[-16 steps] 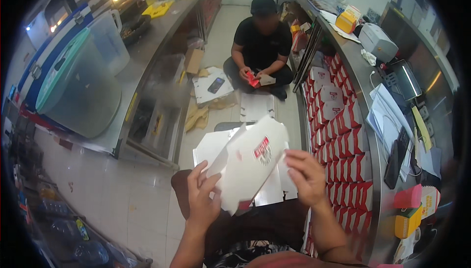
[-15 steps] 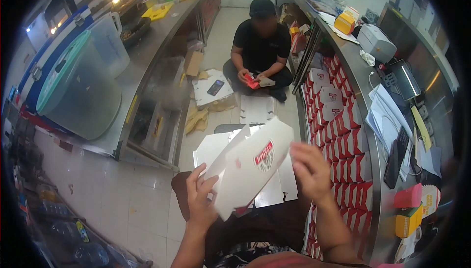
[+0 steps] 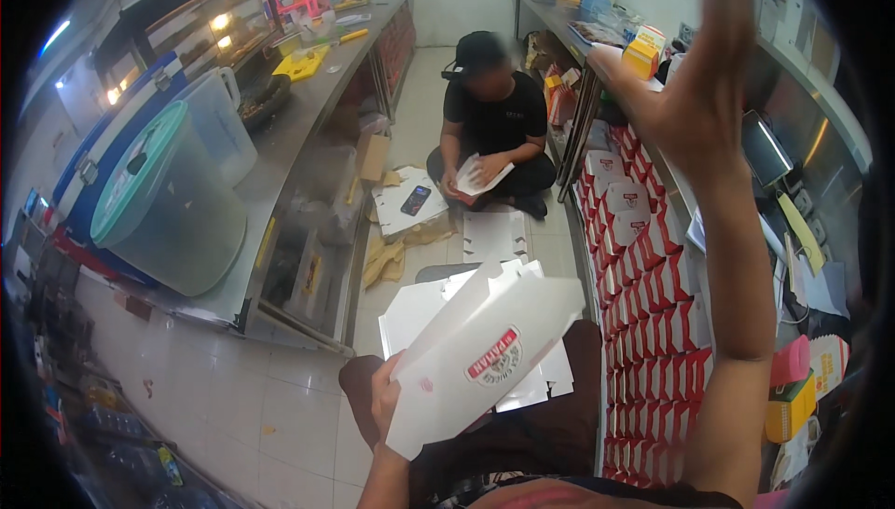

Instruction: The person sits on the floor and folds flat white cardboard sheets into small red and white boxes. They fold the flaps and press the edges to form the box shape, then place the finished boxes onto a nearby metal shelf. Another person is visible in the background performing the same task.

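My left hand [image 3: 383, 399] grips the left edge of a white cardboard food box blank [image 3: 457, 397] with a red and grey printed emblem. The blank tilts above my lap, its right end free. High on the right, my right hand [image 3: 704, 89] is raised with fingers stretched up and thumb apart, holding nothing. Under the blank, a stack of flat white box sheets [image 3: 410, 315] rests at my lap. Across from me a person [image 3: 492, 108] in black sits cross-legged on the floor and handles a white and red box piece [image 3: 477, 176].
Rows of folded white and red boxes [image 3: 643, 323] fill the space under the right counter. On the left steel counter stand a clear tub with a green lid [image 3: 172, 201] and a blue cooler [image 3: 121, 150]. A phone [image 3: 417, 199] lies on a white sheet on the floor.
My right hand has left the box blank's right side and swung up high to the right. The left hand still holds the blank. The seated person's box piece has been turned and opened out.
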`<state>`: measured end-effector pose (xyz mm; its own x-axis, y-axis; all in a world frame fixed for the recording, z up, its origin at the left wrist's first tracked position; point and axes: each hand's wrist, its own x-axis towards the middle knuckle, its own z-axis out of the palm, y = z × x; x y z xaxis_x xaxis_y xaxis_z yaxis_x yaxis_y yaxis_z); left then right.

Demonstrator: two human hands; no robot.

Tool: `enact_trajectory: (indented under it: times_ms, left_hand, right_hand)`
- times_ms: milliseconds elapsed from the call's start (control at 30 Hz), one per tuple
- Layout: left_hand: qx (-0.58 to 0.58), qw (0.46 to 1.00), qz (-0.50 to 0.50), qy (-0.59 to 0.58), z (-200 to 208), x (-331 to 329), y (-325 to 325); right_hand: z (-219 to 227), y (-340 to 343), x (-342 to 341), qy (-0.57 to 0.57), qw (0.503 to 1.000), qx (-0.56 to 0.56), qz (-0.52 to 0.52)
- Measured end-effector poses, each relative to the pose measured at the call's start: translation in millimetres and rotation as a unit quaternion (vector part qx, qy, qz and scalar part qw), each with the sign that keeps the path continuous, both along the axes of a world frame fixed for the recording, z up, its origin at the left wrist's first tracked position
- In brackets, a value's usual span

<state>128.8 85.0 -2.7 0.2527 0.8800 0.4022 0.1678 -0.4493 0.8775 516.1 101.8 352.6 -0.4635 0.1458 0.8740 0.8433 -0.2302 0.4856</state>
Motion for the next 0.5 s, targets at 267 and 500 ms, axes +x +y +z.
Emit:
enact_trajectory:
  times_ms: [267,500]
  left_hand:
    - [-0.045,0.997,-0.054,-0.025,-81.7,-37.0,12.8]
    - [0.126,0.988,-0.089,0.032,-43.5,-24.2,6.7]
  right_hand:
    - [-164.4,-38.7,3.6,0.369,0.689,-0.622,0.045]
    - [-315.8,-91.8,-48.1,0.720,0.069,-0.619,0.307]
